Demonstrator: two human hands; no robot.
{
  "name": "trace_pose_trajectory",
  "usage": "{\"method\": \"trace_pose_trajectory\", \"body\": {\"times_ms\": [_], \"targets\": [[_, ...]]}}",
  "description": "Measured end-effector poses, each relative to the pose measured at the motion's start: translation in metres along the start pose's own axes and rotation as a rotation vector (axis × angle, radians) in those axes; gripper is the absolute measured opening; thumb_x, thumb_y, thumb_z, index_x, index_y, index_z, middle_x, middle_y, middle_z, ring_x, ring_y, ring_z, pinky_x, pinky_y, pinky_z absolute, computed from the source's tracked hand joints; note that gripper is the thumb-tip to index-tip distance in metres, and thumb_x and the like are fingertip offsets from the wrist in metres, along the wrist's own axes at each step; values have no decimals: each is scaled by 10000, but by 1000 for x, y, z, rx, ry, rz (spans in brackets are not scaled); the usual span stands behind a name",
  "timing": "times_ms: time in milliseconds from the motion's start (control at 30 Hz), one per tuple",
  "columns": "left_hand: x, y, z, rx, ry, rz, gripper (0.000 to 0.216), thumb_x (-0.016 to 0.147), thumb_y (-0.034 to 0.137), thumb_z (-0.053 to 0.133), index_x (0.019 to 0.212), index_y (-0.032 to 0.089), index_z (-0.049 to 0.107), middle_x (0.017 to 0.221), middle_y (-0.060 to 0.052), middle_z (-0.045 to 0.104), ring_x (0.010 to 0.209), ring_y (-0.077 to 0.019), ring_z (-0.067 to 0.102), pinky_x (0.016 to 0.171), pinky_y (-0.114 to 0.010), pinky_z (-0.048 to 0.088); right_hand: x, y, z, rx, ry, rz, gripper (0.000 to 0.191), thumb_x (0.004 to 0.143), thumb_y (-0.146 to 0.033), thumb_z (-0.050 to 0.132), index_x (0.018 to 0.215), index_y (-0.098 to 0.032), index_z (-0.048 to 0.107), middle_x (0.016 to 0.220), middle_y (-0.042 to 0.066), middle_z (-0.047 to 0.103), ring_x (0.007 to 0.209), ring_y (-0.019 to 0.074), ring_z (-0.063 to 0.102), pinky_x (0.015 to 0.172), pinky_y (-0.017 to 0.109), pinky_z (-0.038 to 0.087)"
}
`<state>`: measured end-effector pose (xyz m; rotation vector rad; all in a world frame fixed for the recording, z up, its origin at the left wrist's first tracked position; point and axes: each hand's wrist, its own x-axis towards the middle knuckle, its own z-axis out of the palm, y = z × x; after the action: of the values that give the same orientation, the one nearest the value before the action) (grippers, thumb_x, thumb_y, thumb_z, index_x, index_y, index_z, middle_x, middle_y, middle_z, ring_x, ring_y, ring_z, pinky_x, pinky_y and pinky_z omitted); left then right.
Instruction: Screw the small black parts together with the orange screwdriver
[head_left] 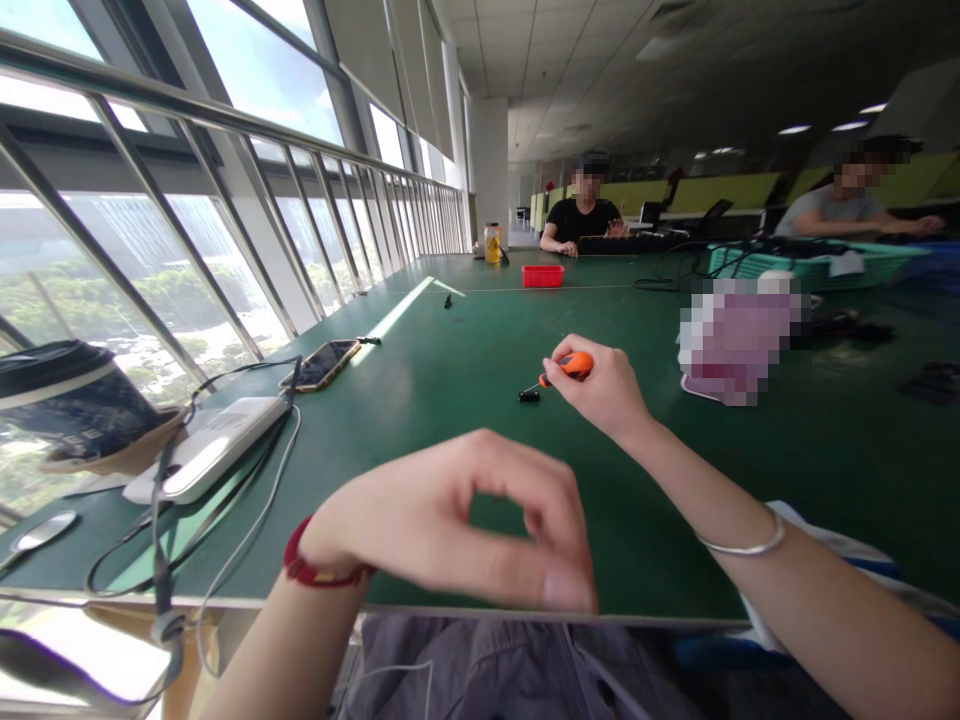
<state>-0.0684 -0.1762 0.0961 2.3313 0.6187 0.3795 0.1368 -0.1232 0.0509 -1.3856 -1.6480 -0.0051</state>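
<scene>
My right hand grips an orange and black screwdriver out over the table. The shaft slants down to the left, its end at a small black piece on the green top; whether they touch is unclear. Closer to me, near the table's front edge, my left hand is bent over with thumb and fingers brought together. It is slightly blurred, and anything pinched in its fingertips is hidden.
To the left are a phone, a white power bank with cables, a dark cup and a spoon. Farther off stand a red tray, a jar and a green basket. Two people sit beyond.
</scene>
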Motion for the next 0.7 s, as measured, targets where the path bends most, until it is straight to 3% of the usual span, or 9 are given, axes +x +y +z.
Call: {"method": "trace_pose_trajectory", "body": {"times_ms": [100,167,233,367,433,567,700], "targets": [[34,-24,-11,357,105,-247,245,786,435,564,800,224,688,771,-18,675,730,-170,617,657,-247,466,0,-1,0,-14,-15,-4,186,755,-390,518,660,-231,544,588,-13,600,528,142,512,528,253,350],[59,-46,-13,568,214,-384,212,760,371,594,869,203,664,854,-35,676,792,-192,618,685,-253,461,0,-1,0,-17,-26,-14,193,762,-393,508,665,-231,546,597,-8,599,535,145,510,537,255,354],[81,-69,-13,586,220,-393,325,742,397,614,1002,201,624,958,-48,666,860,-204,612,701,-251,462,0,-1,0,-22,-19,-22,198,762,-397,506,662,-231,545,594,-6,592,537,147,506,540,255,355],[103,-108,-6,479,175,-421,360,711,416,639,986,184,624,919,-45,664,814,-194,614,662,-246,465,1,0,0,-33,-7,-34,220,767,-419,507,661,-231,546,592,-1,582,546,151,510,545,254,356],[105,-122,-1,402,240,-377,336,739,408,608,993,190,628,906,-30,663,786,-176,611,664,-247,466,0,0,0,-30,-15,-40,240,780,-434,498,666,-230,551,596,0,585,549,152,515,547,253,356],[104,-138,12,416,421,-320,278,760,381,599,976,212,649,922,-21,638,782,-158,594,658,-245,460,0,-1,0,-21,-21,-31,242,792,-430,496,671,-227,550,605,1,595,563,152,528,554,251,357],[103,-136,19,456,492,-317,171,772,340,590,856,210,662,902,-16,624,775,-153,585,629,-240,442,0,-2,-2,-15,-21,-18,238,790,-423,501,662,-226,540,598,-2,582,562,152,525,548,253,352]]}}
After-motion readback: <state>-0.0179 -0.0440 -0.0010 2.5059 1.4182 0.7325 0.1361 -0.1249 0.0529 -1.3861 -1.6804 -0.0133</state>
